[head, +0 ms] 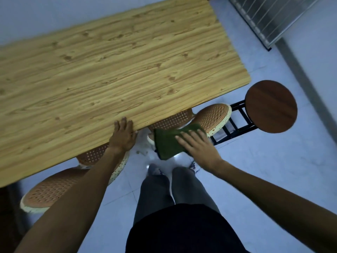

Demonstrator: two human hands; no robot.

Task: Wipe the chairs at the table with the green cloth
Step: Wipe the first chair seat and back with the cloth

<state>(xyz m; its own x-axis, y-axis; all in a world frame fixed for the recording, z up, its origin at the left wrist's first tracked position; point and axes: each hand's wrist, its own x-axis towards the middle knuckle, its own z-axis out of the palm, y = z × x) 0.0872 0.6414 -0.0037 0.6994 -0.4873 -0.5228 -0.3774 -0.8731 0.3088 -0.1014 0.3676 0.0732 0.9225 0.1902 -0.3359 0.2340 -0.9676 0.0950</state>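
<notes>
The green cloth (pixel 168 143) lies flat over the near edge of a round stool with a brown perforated seat (pixel 171 120), half tucked under the wooden table (pixel 109 70). My right hand (pixel 197 145) presses flat on the cloth with fingers spread. My left hand (pixel 123 135) rests on the table's front edge, fingers on top. A second perforated stool (pixel 213 115) stands just right of the cloth. Two more perforated stools (pixel 94 156) (pixel 51 190) sit at the left, partly under the table and behind my left arm.
A dark round wooden stool (pixel 270 105) on a black metal frame (pixel 235 125) stands right of the table corner. A wire rack (pixel 269 19) leans at the top right. My legs and feet (pixel 164 181) stand on the pale tiled floor.
</notes>
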